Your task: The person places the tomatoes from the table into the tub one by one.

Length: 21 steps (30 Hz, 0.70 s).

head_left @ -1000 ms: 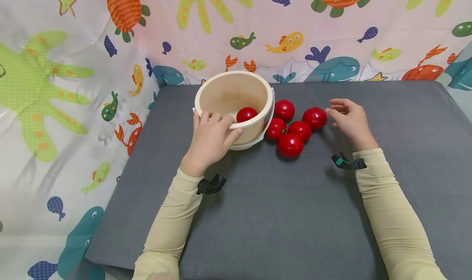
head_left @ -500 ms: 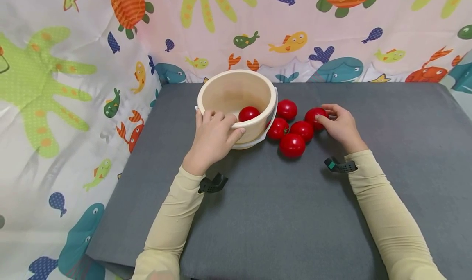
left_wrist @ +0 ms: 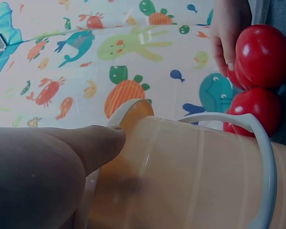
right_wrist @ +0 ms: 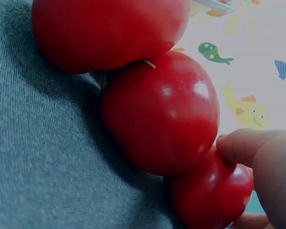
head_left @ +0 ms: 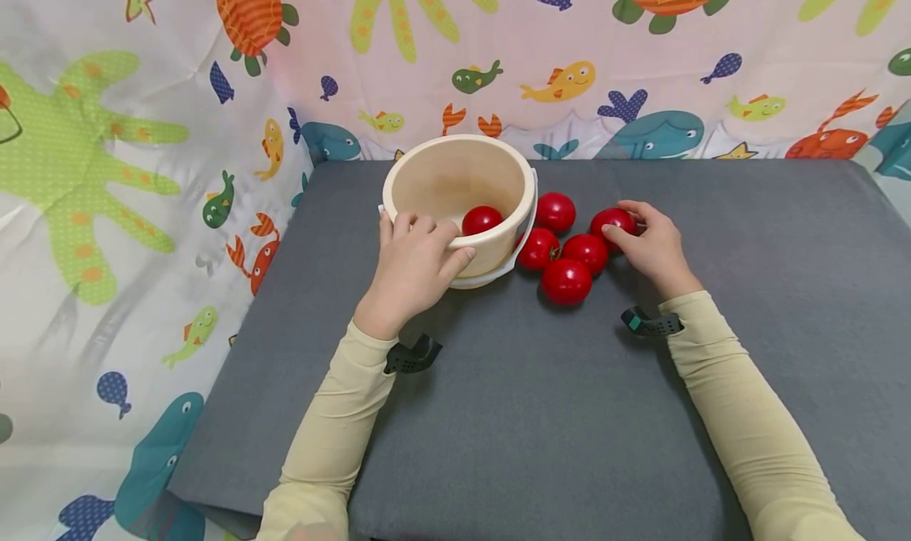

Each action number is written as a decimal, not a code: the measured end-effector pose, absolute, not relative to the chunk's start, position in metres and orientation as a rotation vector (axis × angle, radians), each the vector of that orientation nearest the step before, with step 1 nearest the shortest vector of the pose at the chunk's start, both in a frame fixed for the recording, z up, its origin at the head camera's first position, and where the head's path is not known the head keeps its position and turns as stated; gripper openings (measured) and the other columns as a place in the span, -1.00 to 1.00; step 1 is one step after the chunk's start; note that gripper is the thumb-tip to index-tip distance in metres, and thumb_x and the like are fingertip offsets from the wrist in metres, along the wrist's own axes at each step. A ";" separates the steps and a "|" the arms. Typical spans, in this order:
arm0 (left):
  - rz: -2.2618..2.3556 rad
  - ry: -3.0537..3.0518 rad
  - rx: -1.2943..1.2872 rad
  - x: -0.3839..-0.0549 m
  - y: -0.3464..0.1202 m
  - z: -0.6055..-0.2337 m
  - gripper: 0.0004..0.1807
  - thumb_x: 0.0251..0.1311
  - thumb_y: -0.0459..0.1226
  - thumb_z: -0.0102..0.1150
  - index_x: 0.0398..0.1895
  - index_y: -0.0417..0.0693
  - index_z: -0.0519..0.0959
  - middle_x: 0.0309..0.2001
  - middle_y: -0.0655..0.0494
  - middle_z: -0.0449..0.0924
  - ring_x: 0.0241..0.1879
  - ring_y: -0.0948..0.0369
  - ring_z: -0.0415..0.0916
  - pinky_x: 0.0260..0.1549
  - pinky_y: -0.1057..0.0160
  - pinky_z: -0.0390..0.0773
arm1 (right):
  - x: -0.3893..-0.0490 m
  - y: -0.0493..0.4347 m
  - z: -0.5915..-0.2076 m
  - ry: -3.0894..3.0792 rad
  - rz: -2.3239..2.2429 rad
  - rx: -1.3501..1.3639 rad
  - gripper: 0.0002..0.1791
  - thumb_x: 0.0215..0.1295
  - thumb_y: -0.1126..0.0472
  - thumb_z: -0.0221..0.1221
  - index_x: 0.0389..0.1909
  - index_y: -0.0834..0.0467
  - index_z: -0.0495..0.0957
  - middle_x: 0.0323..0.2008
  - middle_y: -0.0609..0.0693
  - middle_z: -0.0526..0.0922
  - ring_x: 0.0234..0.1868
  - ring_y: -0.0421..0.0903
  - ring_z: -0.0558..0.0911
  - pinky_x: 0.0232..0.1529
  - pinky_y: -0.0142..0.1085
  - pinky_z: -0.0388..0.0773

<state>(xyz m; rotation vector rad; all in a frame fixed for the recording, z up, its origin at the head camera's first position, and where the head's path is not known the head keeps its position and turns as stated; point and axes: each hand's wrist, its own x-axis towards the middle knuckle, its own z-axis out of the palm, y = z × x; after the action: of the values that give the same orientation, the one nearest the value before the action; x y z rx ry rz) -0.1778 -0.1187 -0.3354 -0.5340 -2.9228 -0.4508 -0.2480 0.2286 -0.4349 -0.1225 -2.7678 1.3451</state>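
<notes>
A cream bucket (head_left: 491, 252) with a white handle (head_left: 530, 217) stands on the grey table. My left hand (head_left: 413, 268) grips its near rim, fingers over the inside and thumb outside. One red tomato (head_left: 481, 220) lies in the bucket. Beside the bucket, several more tomatoes sit in a cluster, the front tomato (head_left: 566, 281) nearest me. My right hand (head_left: 653, 244) holds the rightmost tomato (head_left: 613, 225) between thumb and fingers. In the right wrist view the thumb (right_wrist: 243, 145) lies against that tomato (right_wrist: 209, 191), and the far fingers are mostly hidden behind it.
The grey table (head_left: 541, 414) reaches back to a curtain (head_left: 420, 90) printed with sea animals, which also hangs along the left side. A black band (head_left: 413, 355) is on the left wrist and another band (head_left: 651, 322) on the right.
My right hand has moved left from beside the rightmost tomato and closed its thumb and fingers on it. The left hand keeps its grip on the bucket rim. The head view has shifted slightly.
</notes>
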 end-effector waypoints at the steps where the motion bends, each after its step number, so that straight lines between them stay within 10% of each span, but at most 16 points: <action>1: -0.450 -2.921 -0.535 -0.178 -0.119 -0.335 -0.69 0.42 0.03 0.14 -0.04 0.03 0.62 -0.05 -0.07 0.60 0.29 -0.15 0.30 0.46 -0.49 -0.19 | -0.248 0.228 -0.435 -2.762 1.346 -0.119 -0.36 0.41 -0.03 0.17 0.43 0.13 0.37 0.27 0.32 0.51 0.22 0.25 0.49 0.05 -0.06 0.48; 21: -0.454 -2.914 -0.535 -0.177 -0.119 -0.336 -0.69 0.42 0.02 0.14 -0.06 0.02 0.61 -0.07 -0.06 0.60 0.28 -0.14 0.31 0.46 -0.48 -0.19 | -0.243 0.232 -0.432 -2.641 1.448 -0.176 -0.37 0.39 -0.07 0.20 0.39 0.11 0.44 0.27 0.26 0.54 0.10 0.03 0.50 -0.33 -0.68 0.44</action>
<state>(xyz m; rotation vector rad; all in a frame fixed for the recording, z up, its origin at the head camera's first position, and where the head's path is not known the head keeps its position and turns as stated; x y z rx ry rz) -0.1770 -0.1192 -0.3355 -0.5348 -2.9144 -0.4542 -0.2433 0.2322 -0.4324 -0.1764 -2.6408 1.4481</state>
